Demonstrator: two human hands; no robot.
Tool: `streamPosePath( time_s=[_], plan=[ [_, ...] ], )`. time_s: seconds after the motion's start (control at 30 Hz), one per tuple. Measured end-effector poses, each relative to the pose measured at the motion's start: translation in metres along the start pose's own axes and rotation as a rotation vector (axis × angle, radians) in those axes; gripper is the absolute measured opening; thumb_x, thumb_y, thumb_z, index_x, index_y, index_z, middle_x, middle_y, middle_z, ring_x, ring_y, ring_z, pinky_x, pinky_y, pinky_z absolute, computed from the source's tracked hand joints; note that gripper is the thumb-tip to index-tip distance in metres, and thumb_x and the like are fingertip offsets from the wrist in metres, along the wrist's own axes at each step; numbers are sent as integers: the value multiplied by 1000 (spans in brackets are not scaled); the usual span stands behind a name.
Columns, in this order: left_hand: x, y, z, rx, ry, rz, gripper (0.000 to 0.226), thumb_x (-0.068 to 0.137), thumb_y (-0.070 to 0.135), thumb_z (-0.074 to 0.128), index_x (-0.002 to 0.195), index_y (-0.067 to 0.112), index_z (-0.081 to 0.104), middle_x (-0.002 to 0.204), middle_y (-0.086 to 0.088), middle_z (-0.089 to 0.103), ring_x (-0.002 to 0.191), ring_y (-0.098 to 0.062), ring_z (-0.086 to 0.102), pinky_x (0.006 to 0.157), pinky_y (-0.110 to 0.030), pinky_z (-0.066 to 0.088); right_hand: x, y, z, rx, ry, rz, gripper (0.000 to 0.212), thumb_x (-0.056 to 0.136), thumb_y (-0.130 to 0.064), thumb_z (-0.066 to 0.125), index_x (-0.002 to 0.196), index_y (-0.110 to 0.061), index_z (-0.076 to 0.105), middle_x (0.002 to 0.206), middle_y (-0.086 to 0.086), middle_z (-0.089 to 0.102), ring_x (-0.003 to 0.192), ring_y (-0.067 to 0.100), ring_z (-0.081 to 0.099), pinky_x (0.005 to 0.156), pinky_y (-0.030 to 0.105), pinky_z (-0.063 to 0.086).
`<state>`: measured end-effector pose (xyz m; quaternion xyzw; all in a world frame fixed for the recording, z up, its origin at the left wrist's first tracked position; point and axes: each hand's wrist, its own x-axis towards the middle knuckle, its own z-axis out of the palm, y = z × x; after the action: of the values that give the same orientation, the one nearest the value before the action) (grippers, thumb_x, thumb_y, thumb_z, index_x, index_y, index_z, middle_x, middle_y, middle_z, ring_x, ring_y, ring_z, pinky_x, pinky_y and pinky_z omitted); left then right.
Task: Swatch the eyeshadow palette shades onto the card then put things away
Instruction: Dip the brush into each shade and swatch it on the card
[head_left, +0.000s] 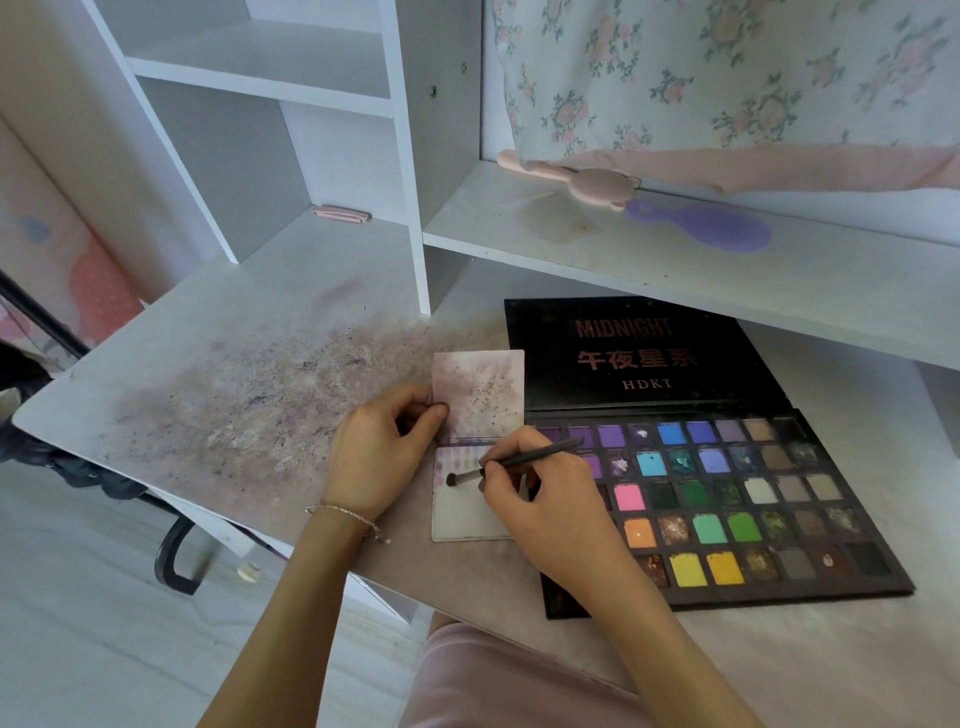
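A large black eyeshadow palette (727, 499) lies open on the desk, lid (639, 358) flat behind it, several coloured pans showing. To its left lies a folded white card (467, 514) with purple swatch strokes along its lower half's top; its upper flap (480, 395) is dusted with powder. My left hand (382, 457) pinches the flap's left edge. My right hand (540, 499) grips a dark brush (511, 462), whose tip touches the card's left side.
The white desk (234, 374) is smeared with purple-grey powder left of the card. A shelf above the palette holds a pink bear-shaped brush (576, 182) and a purple hairbrush (711, 223). A pink clip (340, 214) sits further left. Desk edge is near my lap.
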<state>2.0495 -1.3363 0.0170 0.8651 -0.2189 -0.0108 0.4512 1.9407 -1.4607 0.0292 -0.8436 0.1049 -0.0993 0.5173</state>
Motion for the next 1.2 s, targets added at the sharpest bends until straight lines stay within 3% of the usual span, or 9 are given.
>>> streamPosePath(
  time_s=[0.13,0.53,0.97,1.2],
  plan=[
    [0,0,0,2,4,3,12,84,17,63,81,29,64,73,5,67,72,-15,63,65,-27,48,1,-1,1,3,-1,-4,13,88,-15,53,83,-27,52,76,-6,61,74,-1,54,63,13,46],
    [0,0,0,-8,0,-9,8,84,17,62,88,20,68,79,-1,70,75,-20,64,72,-41,52,0,1,1,-9,-9,-5,10,87,-16,54,84,-26,52,75,-12,57,76,-3,53,62,8,44],
    [0,0,0,-3,-2,-16,7,85,18,62,88,21,68,79,-1,69,75,-19,63,72,-41,52,0,2,1,-8,-7,-16,11,88,-17,52,85,-27,52,80,-7,62,78,0,55,64,11,46],
    [0,2,0,5,-4,-18,8,85,18,62,89,17,69,79,-1,69,75,-19,63,71,-38,52,-1,2,0,7,-16,-16,16,87,-17,53,79,-31,50,77,-6,61,70,-3,52,59,11,44]
  ],
)
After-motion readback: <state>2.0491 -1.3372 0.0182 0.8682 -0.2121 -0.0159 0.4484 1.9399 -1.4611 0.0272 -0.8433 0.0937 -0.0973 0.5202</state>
